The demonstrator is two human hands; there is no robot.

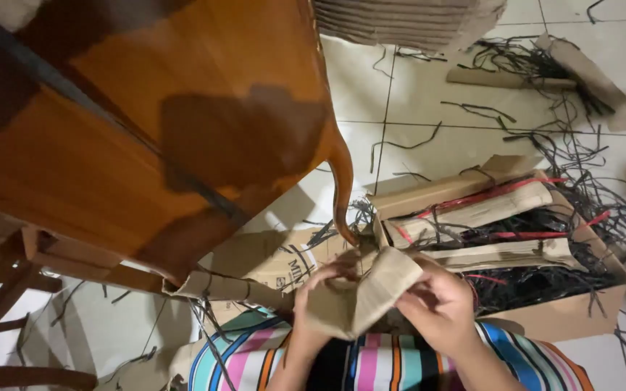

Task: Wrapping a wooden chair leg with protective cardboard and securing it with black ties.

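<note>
Brown paper bag (360,297), gripped by both hands, left (320,289), right (440,304), above striped cloth (371,362)

A polished wooden table (182,108) fills the upper left. Right of it stands an open cardboard box (566,315); black strips (581,152) litter the tiles beyond it.

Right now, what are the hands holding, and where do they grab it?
Both hold a folded brown paper piece: left hand at its left edge, right hand at its right side.
</note>
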